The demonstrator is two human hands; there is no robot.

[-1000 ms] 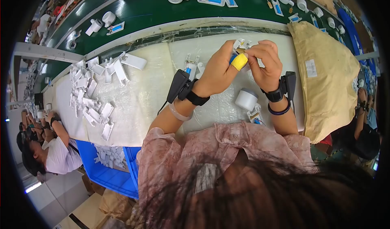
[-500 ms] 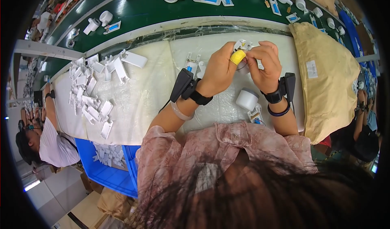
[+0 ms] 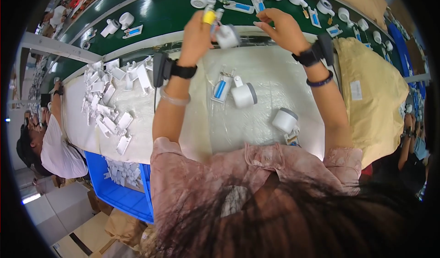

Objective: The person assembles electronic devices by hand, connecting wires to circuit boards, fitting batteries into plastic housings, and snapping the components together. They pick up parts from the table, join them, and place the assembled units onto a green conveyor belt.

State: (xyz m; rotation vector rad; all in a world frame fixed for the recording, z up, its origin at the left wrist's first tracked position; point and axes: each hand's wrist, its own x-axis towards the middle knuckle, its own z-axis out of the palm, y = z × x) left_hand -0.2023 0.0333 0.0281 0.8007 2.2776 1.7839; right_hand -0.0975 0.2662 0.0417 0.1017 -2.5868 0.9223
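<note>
At the edge of the green belt, my left hand (image 3: 196,36) is closed on a white round-headed device (image 3: 227,37) with a grey rim; yellow tape wraps one of its digits. My right hand (image 3: 285,31) reaches over the belt's near edge, fingers apart and holding nothing, close to a white housing with a blue cell (image 3: 257,4). On the plastic-covered table between my arms lie another white round-headed device (image 3: 244,96) and an opened handle part with a blue cell and wires (image 3: 222,88). Nearer me sits a third round-headed device (image 3: 284,120), its handle end partly hidden by its head.
Along the green belt (image 3: 160,22) lie several similar devices and housings. White plastic covers (image 3: 107,109) are heaped at the left, above a blue bin (image 3: 117,196) of small white parts. A brown paper sack (image 3: 373,97) borders the right. A co-worker (image 3: 59,152) sits far left.
Both hands have moved forward from the table's middle to the belt, my left also leftward with the white device. My right hand has let go of the work, uncovering the parts on the table.
</note>
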